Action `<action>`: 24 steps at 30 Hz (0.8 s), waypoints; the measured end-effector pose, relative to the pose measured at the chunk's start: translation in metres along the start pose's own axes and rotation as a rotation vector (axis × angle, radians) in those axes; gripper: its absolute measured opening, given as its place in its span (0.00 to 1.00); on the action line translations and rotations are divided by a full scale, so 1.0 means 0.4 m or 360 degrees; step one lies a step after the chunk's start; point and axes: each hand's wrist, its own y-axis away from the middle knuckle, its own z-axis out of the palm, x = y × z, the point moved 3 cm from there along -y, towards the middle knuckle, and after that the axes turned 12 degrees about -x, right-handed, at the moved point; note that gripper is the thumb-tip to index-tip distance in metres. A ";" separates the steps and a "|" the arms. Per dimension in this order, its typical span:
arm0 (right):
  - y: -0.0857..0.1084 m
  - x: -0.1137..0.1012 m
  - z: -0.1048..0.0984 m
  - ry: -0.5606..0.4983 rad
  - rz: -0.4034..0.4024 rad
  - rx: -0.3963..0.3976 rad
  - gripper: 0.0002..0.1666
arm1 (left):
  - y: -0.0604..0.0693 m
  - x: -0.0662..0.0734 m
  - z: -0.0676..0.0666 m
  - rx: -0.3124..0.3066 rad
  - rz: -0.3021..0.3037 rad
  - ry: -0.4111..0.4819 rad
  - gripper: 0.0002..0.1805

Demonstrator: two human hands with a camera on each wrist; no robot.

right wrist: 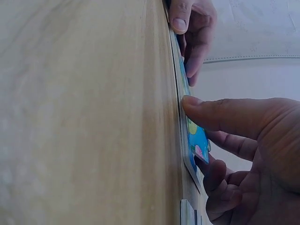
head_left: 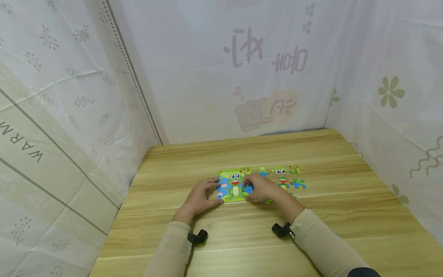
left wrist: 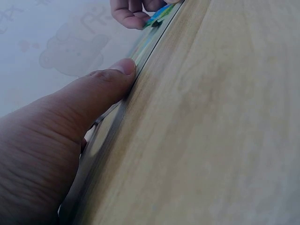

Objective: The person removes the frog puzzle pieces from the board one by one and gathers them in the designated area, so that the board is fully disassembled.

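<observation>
A flat frog puzzle board [head_left: 235, 191], printed with a smiling green frog on blue, lies on the table between both hands. My left hand [head_left: 200, 197] rests at its left side, thumb by the near corner and fingers spread along the edge. In the left wrist view, the left thumb [left wrist: 110, 82] presses on the board's near edge. At the board's right side my right hand [head_left: 264, 188] pinches a blue puzzle piece [right wrist: 199, 144] with a pink spot, tilted up from the board in the right wrist view. Its fingers cover most of that piece in the head view.
Loose puzzle pieces [head_left: 299, 184] lie to the right of the board, one showing the frog's eyes [head_left: 280, 171]; the right hand and forearm partly hide several. The wooden table [head_left: 228, 246] meets printed cloth curtains [head_left: 207, 96] at the back and sides.
</observation>
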 end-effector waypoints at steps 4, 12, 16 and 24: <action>-0.005 0.009 -0.001 -0.0008 -0.0041 -0.0013 0.26 | 0.001 0.001 -0.001 -0.0009 -0.0009 0.0006 0.37; -0.007 0.017 -0.007 -0.0130 -0.0087 -0.0050 0.19 | 0.000 0.002 0.000 0.0000 0.0005 0.0007 0.37; -0.003 0.024 -0.015 -0.0180 -0.0066 -0.0062 0.16 | 0.000 0.002 0.001 0.0017 0.0013 -0.0006 0.37; 0.003 0.042 -0.029 -0.0236 -0.0046 -0.0048 0.16 | 0.002 0.000 0.003 0.0045 0.0044 -0.0032 0.37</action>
